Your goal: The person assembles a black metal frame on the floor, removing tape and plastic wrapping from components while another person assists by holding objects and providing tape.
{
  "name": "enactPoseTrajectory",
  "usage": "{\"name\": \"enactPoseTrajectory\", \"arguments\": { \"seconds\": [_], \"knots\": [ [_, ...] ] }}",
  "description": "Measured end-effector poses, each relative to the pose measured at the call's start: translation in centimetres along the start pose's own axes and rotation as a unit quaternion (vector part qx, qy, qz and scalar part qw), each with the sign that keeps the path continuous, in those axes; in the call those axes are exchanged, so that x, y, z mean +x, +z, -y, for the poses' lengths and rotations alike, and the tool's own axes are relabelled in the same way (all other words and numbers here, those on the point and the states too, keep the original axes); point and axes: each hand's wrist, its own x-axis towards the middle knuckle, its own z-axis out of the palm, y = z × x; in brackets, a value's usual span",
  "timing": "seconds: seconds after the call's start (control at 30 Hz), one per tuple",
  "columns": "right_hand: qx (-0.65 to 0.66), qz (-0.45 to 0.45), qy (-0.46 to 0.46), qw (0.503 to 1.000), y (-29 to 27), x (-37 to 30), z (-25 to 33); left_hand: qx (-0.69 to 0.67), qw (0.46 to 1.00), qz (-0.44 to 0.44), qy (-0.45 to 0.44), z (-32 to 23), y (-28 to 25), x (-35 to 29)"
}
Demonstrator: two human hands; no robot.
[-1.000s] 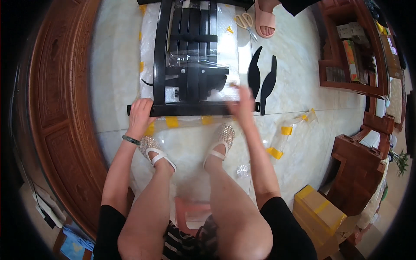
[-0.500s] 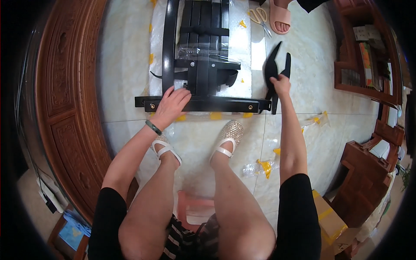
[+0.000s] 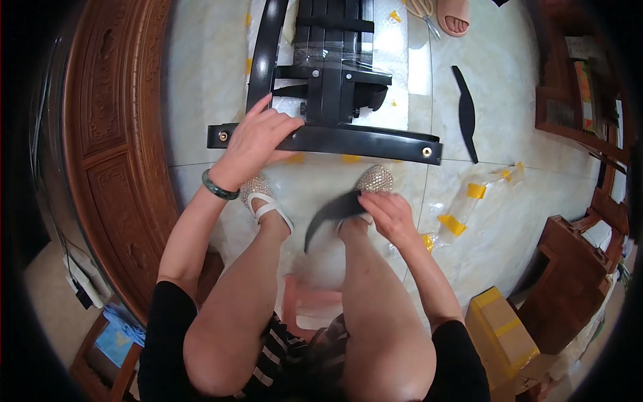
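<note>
My left hand (image 3: pixel 261 137), a bangle on its wrist, grips the black metal crossbar (image 3: pixel 355 142) near its left end, fingers over the corner with the long black rail (image 3: pixel 266 50). The crossbar has a brass-coloured fastener near each end. Between my feet, my right hand (image 3: pixel 390 216) is closed on one end of a black curved strip (image 3: pixel 333 213), wide in the middle and slightly blurred. A second strip of like shape (image 3: pixel 466 112) lies on the floor to the right of the frame.
Bubble wrap (image 3: pixel 400 87) lies under the frame, whose inner bars (image 3: pixel 326 50) carry clear film. Scissors (image 3: pixel 425 15) and another person's sandalled foot (image 3: pixel 455 19) are at the far right. Taped plastic (image 3: pixel 462 208), a cardboard box (image 3: pixel 502 331) and carved wooden furniture (image 3: pixel 107 134) stand around.
My right hand has brought one black strip from the right floor to between my feet; the other stays there. The crossbar has shifted and tilted, with my left hand still on it.
</note>
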Motion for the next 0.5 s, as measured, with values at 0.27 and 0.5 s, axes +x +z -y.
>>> {"name": "enactPoseTrajectory", "arguments": {
  "seconds": [0.27,0.5],
  "knots": [
    [-0.157,-0.148,0.048,0.975,7.9,9.5,-3.7,0.002,1.0,-0.002,-0.012,-1.6,-2.9,0.6],
    [-0.053,0.006,0.152,0.987,10.9,8.9,-4.5,0.023,0.999,-0.026,-0.005,0.1,2.9,-0.2]
  ]
}}
